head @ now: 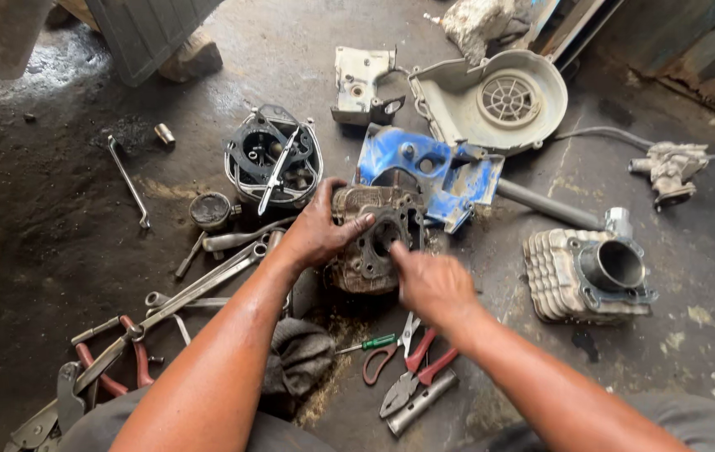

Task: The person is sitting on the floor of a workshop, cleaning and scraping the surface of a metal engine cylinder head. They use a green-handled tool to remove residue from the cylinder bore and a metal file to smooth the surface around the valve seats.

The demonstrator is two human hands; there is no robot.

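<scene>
Both hands [374, 251] on cylinder head [371, 243]; pliers [414, 381], rag [299, 356] near.

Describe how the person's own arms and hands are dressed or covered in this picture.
Both forearms are bare, with no sleeves in view. The left hand and right hand wear no gloves, rings or watch, and both look smeared with dark grease.

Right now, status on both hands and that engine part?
Left hand gripping cylinder head from its left side. Right hand fingertips at the head's dark gasket face. Blue cover touching behind; pliers below.
</scene>
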